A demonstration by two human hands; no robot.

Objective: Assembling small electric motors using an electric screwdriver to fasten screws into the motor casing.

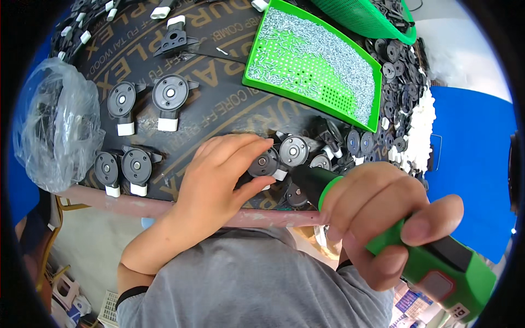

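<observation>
My left hand (216, 169) pinches a round black plastic disc part (263, 164) between thumb and fingers at the table's near edge. A white tip shows beside that part. In my right hand (383, 216) is a green and black electric screwdriver (451, 273), its black nose pointing left toward the parts; whether its bit touches anything is hidden. Just beyond my left fingertips lies another disc part (293, 151) with a bright metal centre. More black parts, one a disc (297, 195), crowd around the screwdriver's nose.
A green tray (311, 101) of small silvery screws stands at the far middle. Several black disc parts with white ends, one a large disc (170, 93), are set out at the left by a clear plastic bag (60, 126). Black discs and white pieces (421, 131) heap at the right below a green basket (361, 19).
</observation>
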